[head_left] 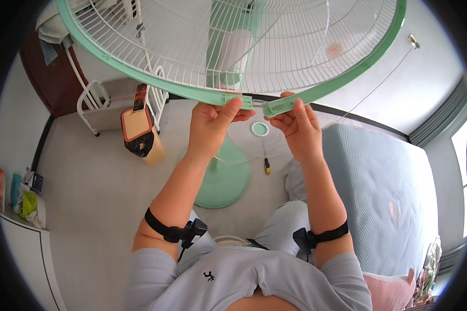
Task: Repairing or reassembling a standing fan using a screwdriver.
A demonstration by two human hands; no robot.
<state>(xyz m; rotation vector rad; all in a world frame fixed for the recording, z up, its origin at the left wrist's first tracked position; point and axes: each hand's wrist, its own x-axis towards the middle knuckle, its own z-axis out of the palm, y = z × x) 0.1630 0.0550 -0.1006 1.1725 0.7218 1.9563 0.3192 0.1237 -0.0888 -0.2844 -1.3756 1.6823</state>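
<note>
Before me stands a pedestal fan with a white wire grille [181,57] and a green rim ring [342,84] around it. The ring has a gap at its lowest point, bridged by a thin metal piece [258,103], perhaps a screw or spring. My left hand [213,124] pinches the ring's left end between thumb and fingers. Across the gap, my right hand [300,128] grips the right end the same way. Behind the grille rise the fan's green post and white motor housing [237,52]. The round green base [223,181] rests on the floor below my hands.
A yellow-and-black screwdriver [267,166] and a white wire grille with a green centre disc [259,129] lie beyond the base. At right is a bed with a pale blue cover [379,192]. A bin [137,124] and white rack [96,101] stand left; a cord [373,88] runs to the wall.
</note>
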